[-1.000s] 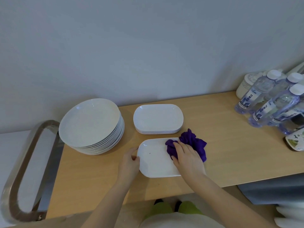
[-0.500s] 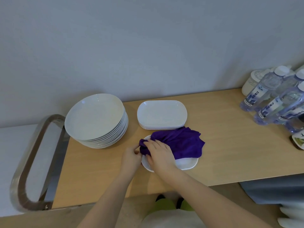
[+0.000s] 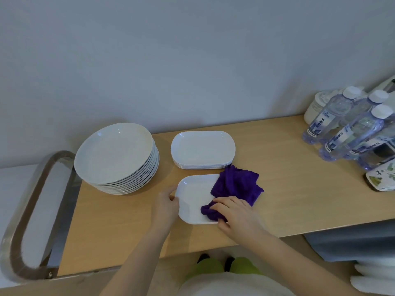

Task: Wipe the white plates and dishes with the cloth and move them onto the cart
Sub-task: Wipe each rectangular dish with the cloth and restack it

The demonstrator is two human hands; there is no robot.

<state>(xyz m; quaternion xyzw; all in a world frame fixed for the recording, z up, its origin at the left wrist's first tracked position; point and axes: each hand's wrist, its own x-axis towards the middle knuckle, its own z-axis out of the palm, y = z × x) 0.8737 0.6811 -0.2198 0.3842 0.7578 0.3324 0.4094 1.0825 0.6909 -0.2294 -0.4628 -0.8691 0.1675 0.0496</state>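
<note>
We are steadying the oblong dish (image 3: 195,197) on the tabletop (image 3: 288,189), our left hand (image 3: 165,207) gripping its left rim, while our right hand (image 3: 236,214) is pressing the purple cloth (image 3: 237,185) onto its right half. The dish's long axis is running left-right between both hands.

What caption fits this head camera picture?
Right hand wipes white dish with purple cloth; left hand steadies it.

water bottles (image 3: 333,124), blue-and-white labels (image 3: 320,122), print too blurred to read
</note>
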